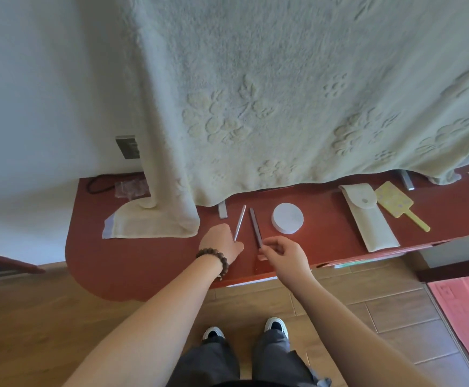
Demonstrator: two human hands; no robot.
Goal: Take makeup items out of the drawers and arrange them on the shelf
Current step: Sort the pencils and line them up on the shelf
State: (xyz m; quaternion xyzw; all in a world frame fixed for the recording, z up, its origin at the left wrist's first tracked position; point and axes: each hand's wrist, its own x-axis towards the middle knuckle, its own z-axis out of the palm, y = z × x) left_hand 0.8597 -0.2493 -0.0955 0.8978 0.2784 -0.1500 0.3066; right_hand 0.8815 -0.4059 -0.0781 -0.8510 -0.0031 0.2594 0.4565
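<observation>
Red shelf [149, 263]: left hand [222, 244] rests palm-down, fingers at silver pencil's [240, 222] near end, gripping nothing. Right hand [280, 254] pinches dark pencil's [255, 228] near end. White round compact [287, 218], white pouch [368, 216] further right.

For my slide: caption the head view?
Left hand and right hand lay two slim sticks on a red shelf.

Two slim pencils — silver [240, 222], dark [255, 227] — lie beside a round white compact [287, 218] on the red shelf [144, 263].

head camera looks steeply down, close over the shelf [149, 263].
</observation>
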